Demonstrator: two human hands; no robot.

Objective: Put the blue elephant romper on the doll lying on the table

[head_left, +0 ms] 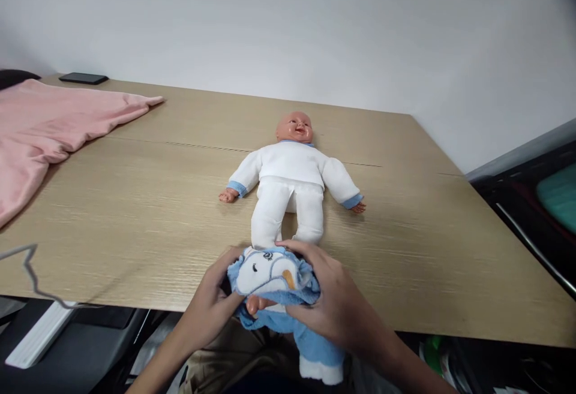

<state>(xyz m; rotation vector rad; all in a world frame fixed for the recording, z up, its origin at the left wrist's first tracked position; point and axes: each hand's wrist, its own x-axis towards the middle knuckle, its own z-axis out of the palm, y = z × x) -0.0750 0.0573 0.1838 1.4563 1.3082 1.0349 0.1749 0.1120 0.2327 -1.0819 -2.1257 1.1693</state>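
A baby doll [290, 163] in a white top with blue cuffs lies on its back, head toward the wall. At the table's front edge, my left hand [216, 292] grips the left side of a pair of blue doll trousers [279, 319] with a white cartoon face on them. My right hand [328, 292] holds their other side, fingers curled over the bunched cloth. The trousers surround the ends of the doll's white legs. One small doll foot [257, 304] pokes out between my hands, while a trouser leg with a white cuff hangs below the edge.
A pink cloth [67, 118] spreads over the left of the wooden table [405, 250]. Near the wall at the back left lies a black phone [83, 78]. A thin white cable [33, 274] loops at the front left. A dark chair [535, 220] stands at the right.
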